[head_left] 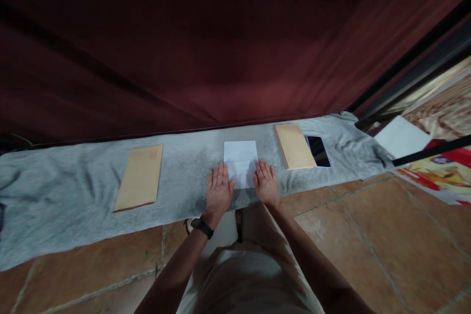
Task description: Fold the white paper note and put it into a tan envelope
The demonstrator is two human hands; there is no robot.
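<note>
A white sheet of paper (241, 159) lies flat on the grey cloth (184, 171), with a faint crease across its middle. At its left edge my left hand (219, 191) rests palm down, fingers stretched out and a dark watch on the wrist. My right hand (266, 184) lies flat at the sheet's right edge, its fingers also extended. Neither hand grips anything. To the right is a stack of brown envelopes (294, 147). On the left, a brown envelope (140, 176) with a small reddish mark near its top lies at a slant.
A phone (318, 151) with a dark screen lies beside the right-hand stack. Behind the cloth rises a dark red curtain (235, 59). Black metal bars (415, 73) stand at the right, near a colourful printed box (441, 174). Brown floor tiles (353, 240) show below.
</note>
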